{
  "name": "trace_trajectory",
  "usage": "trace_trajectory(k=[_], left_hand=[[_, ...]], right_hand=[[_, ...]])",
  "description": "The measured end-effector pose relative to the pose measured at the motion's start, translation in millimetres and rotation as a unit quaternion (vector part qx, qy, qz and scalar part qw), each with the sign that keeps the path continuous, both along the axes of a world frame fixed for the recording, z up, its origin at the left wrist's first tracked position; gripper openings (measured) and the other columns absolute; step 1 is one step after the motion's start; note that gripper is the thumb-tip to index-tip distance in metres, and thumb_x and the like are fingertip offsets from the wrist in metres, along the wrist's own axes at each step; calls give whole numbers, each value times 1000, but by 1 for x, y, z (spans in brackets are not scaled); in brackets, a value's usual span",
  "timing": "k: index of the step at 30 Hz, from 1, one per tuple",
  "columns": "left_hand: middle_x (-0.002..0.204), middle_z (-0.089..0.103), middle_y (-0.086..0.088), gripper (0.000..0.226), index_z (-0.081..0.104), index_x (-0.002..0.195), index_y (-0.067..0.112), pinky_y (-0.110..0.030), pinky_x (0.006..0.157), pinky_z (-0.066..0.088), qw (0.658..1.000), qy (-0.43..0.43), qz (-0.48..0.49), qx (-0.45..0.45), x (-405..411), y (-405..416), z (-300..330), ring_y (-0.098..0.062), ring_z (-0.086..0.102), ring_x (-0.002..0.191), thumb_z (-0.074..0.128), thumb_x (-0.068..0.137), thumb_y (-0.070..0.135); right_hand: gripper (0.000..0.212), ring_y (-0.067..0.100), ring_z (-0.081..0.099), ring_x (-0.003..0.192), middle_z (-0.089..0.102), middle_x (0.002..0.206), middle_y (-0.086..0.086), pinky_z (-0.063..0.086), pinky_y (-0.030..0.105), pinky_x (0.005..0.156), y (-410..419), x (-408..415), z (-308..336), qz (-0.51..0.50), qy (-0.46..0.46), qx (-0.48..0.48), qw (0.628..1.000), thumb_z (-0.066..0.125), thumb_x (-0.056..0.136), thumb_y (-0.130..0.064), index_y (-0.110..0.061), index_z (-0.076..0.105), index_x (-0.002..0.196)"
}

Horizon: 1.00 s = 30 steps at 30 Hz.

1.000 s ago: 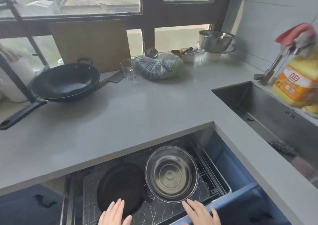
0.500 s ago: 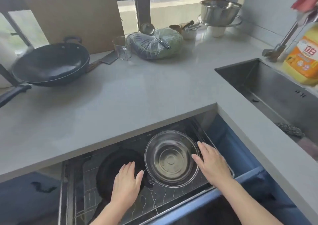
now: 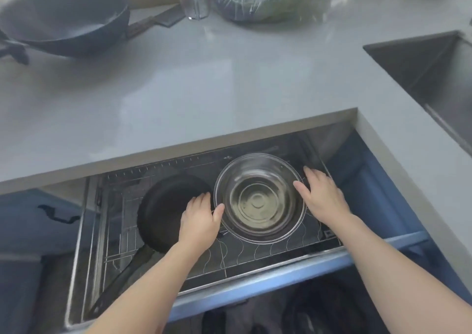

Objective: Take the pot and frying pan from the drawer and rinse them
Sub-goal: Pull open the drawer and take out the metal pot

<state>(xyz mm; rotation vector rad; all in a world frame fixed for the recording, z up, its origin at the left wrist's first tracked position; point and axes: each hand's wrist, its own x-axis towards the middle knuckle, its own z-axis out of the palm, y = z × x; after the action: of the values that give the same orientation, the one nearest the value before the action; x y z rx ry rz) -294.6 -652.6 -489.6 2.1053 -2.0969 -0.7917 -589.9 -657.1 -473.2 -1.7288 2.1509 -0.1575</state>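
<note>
Lower centre of the frame, the steel pot (image 3: 259, 198) sits in the open drawer (image 3: 255, 280), beside the black frying pan (image 3: 163, 206). The left hand (image 3: 200, 221) and right hand (image 3: 323, 197) cup its rim, fingers loosely curved. No writing is legible.

Both hands (left hand (image 3: 200, 217), right hand (image 3: 322, 196)) seemingly grip the pot (image 3: 259, 197).
</note>
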Motion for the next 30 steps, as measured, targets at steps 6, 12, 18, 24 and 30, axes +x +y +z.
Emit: trace_trajectory(k=[6, 12, 18, 24, 30], left_hand=[[153, 31, -6, 61, 28, 148, 11, -41, 114, 24, 1000, -15, 15, 19, 0, -5, -32, -26, 21, 143, 31, 99, 47], [157, 23, -4, 64, 21, 150, 15, -40, 115, 24, 1000, -12, 17, 16, -1, -11, -60, -23, 15, 145, 33, 97, 51], [157, 18, -2, 71, 14, 151, 21, -37, 115, 24, 1000, 12, 5, 8, -11, -14, -78, -20, 15, 144, 40, 94, 54], [158, 6, 4, 90, -7, 151, 20, -36, 102, 40, 1000, 12, 21, -3, -18, -13, -88, -19, 24, 137, 49, 89, 56], [158, -17, 9, 105, -28, 143, 23, -30, 102, 43, 999, 46, 18, 13, -20, -12, -104, -21, 30, 135, 58, 88, 47]], right_hand=[[67, 30, 36, 132, 35, 148, 7, 37, 48, 102, -18, -9, -24, 5, 6, 14, 1000, 29, 92, -58, -20, 26, 147], [69, 28, 24, 140, 18, 157, 3, 32, 48, 107, -43, -12, -49, 45, 19, 48, 998, 32, 93, -59, -25, 15, 150], [73, 29, 15, 143, -4, 159, -6, 31, 50, 108, -65, -21, -73, 57, 14, 99, 993, 34, 91, -62, -32, 4, 150], [74, 31, 16, 143, -17, 157, -8, 36, 47, 106, -75, -27, -90, 72, 6, 128, 989, 35, 93, -58, -34, -6, 150], [77, 36, 25, 138, -28, 153, -14, 36, 45, 105, -74, -26, -94, 148, 26, 113, 982, 42, 96, -47, -41, -17, 145]])
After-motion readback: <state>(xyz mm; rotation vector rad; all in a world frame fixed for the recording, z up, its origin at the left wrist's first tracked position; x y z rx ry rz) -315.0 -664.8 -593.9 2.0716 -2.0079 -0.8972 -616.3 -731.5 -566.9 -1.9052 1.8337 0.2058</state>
